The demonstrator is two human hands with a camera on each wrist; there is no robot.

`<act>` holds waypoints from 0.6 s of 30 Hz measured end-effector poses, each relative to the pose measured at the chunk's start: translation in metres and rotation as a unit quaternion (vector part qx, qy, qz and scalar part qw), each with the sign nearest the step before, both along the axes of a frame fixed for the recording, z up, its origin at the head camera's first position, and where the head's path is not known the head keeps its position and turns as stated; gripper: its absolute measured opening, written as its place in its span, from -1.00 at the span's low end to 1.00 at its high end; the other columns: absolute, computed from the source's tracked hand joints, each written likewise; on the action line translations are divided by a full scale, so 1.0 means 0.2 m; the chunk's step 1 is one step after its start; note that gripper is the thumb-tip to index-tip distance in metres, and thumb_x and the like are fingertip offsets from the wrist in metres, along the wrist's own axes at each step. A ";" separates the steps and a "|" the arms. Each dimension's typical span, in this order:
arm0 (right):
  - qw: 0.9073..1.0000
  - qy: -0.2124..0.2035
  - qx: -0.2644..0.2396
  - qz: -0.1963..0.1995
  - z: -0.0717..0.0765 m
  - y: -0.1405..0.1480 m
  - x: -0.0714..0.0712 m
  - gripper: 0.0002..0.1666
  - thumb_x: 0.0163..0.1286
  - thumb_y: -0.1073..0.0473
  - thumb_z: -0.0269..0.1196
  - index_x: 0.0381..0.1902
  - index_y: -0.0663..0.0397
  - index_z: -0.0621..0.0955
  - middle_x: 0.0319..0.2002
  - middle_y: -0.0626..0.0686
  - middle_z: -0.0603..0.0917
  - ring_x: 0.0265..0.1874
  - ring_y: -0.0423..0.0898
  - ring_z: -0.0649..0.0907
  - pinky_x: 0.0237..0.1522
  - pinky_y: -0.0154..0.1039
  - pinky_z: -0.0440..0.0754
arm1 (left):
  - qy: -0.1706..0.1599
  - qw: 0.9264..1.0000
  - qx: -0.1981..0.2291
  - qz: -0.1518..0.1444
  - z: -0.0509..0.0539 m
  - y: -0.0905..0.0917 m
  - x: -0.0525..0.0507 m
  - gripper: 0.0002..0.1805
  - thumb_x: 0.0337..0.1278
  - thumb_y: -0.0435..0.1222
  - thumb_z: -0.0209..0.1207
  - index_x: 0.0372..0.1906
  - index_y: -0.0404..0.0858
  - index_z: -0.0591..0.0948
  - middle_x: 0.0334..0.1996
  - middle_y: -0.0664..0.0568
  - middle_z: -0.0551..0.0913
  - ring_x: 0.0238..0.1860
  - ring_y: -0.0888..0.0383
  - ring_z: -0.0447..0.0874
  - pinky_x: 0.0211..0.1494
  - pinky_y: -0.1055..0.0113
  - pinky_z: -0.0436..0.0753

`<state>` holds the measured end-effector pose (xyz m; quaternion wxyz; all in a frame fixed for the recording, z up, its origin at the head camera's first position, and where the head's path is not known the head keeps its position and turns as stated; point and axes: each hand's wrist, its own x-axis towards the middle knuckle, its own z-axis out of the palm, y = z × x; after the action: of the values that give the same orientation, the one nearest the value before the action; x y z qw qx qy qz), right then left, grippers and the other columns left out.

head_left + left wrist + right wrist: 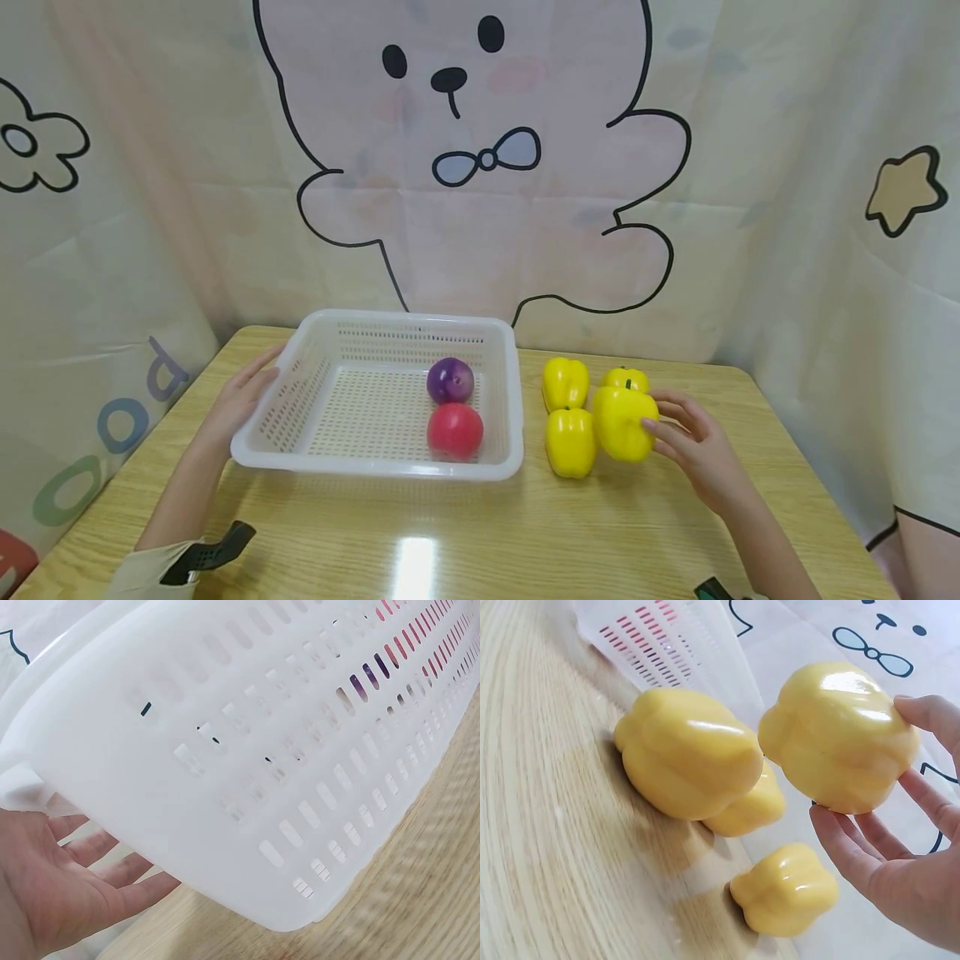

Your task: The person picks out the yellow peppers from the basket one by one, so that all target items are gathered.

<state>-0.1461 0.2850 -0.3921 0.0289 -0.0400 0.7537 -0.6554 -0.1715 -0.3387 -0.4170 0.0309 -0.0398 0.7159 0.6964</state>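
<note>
A yellow bell pepper (624, 423) is pinched between the thumb and fingers of my right hand (693, 450). The right wrist view shows this pepper (840, 739) held up off the table, fingertips on its side. Three more yellow bell peppers stand nearby: a front one (570, 443), a back left one (566, 383) and one partly hidden behind the held pepper (626, 379). My left hand (238, 406) rests against the left end of a white basket (375, 468), its fingers extended along the outside; contact is partly hidden. Inside the basket lie a purple round item (451, 381) and a red round fruit (455, 432).
The wooden table (337, 533) carries everything, with the basket left of the peppers. A printed cloth (480, 250) with a bear drawing hangs behind the table's back edge, and more cloth hangs at both sides.
</note>
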 end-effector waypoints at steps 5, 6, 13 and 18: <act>1.000 -0.008 0.004 -0.008 -0.03 0.03 0.01 -0.59 0.59 0.30 0.23 0.28 -0.19 0.59 0.10 -0.27 0.61 -0.01 -0.29 0.70 -0.02 -0.40 0.73 | 0.000 1.000 0.001 0.001 0.00 0.00 0.00 -0.31 0.71 -0.05 -0.03 0.73 -0.03 0.08 -0.07 0.44 0.71 -0.13 0.33 0.75 -0.13 0.39 0.75; 1.000 -0.010 0.006 -0.009 -0.03 0.04 0.01 -0.59 0.59 0.30 0.23 0.28 -0.19 0.59 0.09 -0.27 0.61 -0.01 -0.29 0.70 -0.02 -0.40 0.73 | 0.000 1.000 0.001 0.002 0.00 0.00 0.00 -0.31 0.71 -0.05 -0.03 0.73 -0.04 0.08 -0.07 0.45 0.71 -0.12 0.34 0.75 -0.13 0.39 0.75; 0.999 -0.021 0.029 -0.006 -0.06 0.08 0.01 -0.62 0.61 0.23 0.23 0.28 -0.24 0.57 0.10 -0.30 0.58 0.00 -0.31 0.67 0.00 -0.42 0.72 | 0.000 1.000 -0.008 0.003 -0.01 0.00 0.00 -0.31 0.71 -0.05 -0.05 0.73 -0.04 0.08 -0.09 0.46 0.70 -0.13 0.35 0.74 -0.14 0.40 0.75; 0.999 -0.026 0.029 -0.002 -0.08 0.10 0.01 -0.62 0.61 0.25 0.22 0.26 -0.27 0.58 0.10 -0.29 0.57 -0.01 -0.31 0.68 -0.01 -0.41 0.72 | -0.002 1.000 -0.002 0.002 0.00 0.00 0.00 -0.31 0.71 -0.05 -0.04 0.73 -0.04 0.07 -0.09 0.43 0.71 -0.14 0.33 0.75 -0.14 0.38 0.76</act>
<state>-0.1443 0.3051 -0.4081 0.0483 -0.0209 0.7716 -0.6340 -0.1723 -0.3392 -0.4177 0.0309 -0.0427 0.7174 0.6946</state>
